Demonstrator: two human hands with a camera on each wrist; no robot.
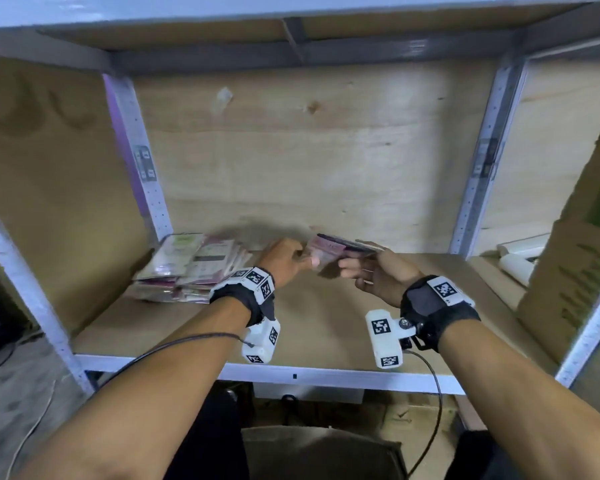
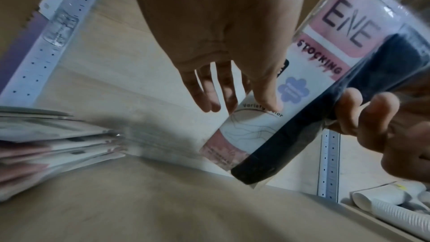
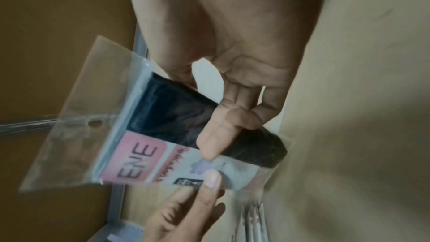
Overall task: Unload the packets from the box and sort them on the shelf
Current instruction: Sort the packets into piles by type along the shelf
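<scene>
My right hand (image 1: pixel 347 268) grips a stocking packet (image 1: pixel 340 249) above the middle of the wooden shelf (image 1: pixel 326 327). The packet (image 3: pixel 144 146) is a clear bag with a pink and white "ENE" card and a dark stocking; my right thumb (image 3: pixel 216 135) presses its front. My left hand (image 1: pixel 302 258) is right beside it, fingers (image 2: pixel 209 91) fairly straight, one fingertip touching the packet (image 2: pixel 302 84) on its card face. A stack of similar packets (image 1: pixel 187 268) lies on the shelf at the back left, just left of my left hand.
Grey metal uprights (image 1: pixel 142 168) (image 1: pixel 482 168) frame the bay, with a plywood back wall. A large cardboard box (image 1: pixel 575 258) leans at the right. White ribbed cups or rolls (image 1: pixel 516 261) lie in the neighbouring bay. The shelf's white front rail (image 1: pixel 326 375) is near my wrists.
</scene>
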